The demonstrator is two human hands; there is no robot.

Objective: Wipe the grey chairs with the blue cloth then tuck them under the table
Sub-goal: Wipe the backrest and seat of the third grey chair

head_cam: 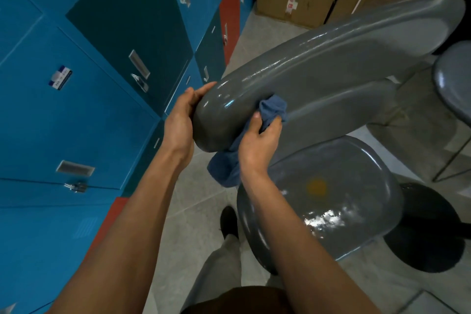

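My right hand (260, 140) is bunched around the blue cloth (270, 109), fingers curled into it, pressing it against the back of the grey chair (318, 76). A loose tail of the cloth hangs down past my wrist. My left hand (179, 120) cups the near end of the chair back, palm flat against it with the fingers wrapped over the edge, holding it steady.

To do this stroke well, I think I should keep the left hand braced, so the chair does not swing, and draw the cloth along the back away from me in long overlapping passes, going over the rim as well. The seat (331, 199) below my right hand looks wet and has a yellowish spot, so it probably needs a pass too.

Blue lockers (76, 84) stand close beside my left hand. Beyond my right hand is another grey chair (453, 79), and cardboard boxes (293, 2) are stacked further off. No table is in sight.
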